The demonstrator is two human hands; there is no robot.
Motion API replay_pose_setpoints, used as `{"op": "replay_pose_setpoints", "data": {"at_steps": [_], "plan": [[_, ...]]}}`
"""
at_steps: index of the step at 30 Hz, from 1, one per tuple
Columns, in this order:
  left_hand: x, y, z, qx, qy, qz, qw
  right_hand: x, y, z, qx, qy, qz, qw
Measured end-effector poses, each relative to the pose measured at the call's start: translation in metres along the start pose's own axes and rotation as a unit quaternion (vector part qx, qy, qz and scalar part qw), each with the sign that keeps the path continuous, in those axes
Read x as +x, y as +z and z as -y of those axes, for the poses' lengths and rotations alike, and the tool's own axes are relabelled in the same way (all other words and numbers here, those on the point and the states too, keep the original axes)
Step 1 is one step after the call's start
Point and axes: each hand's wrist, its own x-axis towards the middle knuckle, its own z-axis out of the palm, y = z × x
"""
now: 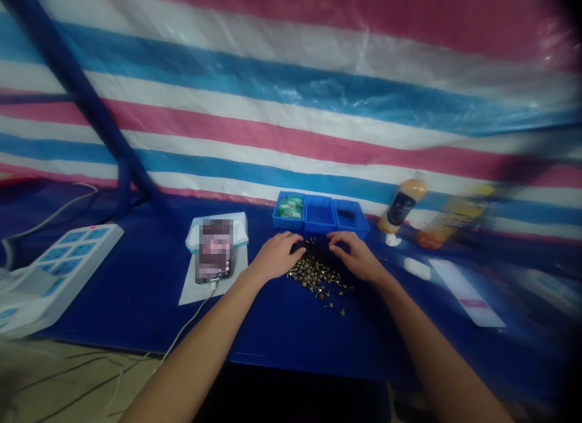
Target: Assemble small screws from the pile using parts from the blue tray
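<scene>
My left hand (275, 256) and my right hand (357, 257) rest side by side on the blue tabletop (273, 332), fingers curled down at the far edge of a loose pile of small brass-coloured screws (316, 277). The fingertips of both hands touch or nearly touch the pile, and a dark patch lies beneath them. The frame does not show whether either hand pinches a screw. Just beyond the hands stands a blue three-compartment parts bin (321, 212), with green packets in its left compartment and a small dark item in its right one.
A phone (213, 250) on white paper lies left of my left hand, its white cable trailing off the table. Further left sits a power strip (59, 271). An orange-capped bottle (402, 205) and a blurred bottle (450, 220) stand at the back right, before a striped tarp wall (291, 114).
</scene>
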Motion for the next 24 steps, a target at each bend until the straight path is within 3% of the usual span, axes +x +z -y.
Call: {"op": "replay_pose_setpoints", "data": {"at_steps": [4, 11, 14, 24], "plan": [[-0.0002, -0.0004, -0.0006, 0.006, 0.002, -0.003, 1.0, 0.0015, 0.0003, 0.0047, 0.171, 0.095, -0.018, 0.98], [-0.0005, -0.0017, -0.0021, 0.006, 0.001, -0.001, 1.0, 0.0024, 0.0022, -0.0005, 0.372, 0.179, -0.071, 0.908], [-0.0004, -0.0014, -0.0016, 0.007, 0.004, -0.002, 1.0, 0.002, -0.0007, -0.0001, 0.401, 0.18, -0.082, 0.895], [-0.0004, -0.0006, 0.0002, 0.007, 0.006, 0.001, 1.0, 0.0024, -0.0064, 0.0043, 0.419, 0.179, -0.053, 0.889]]}}
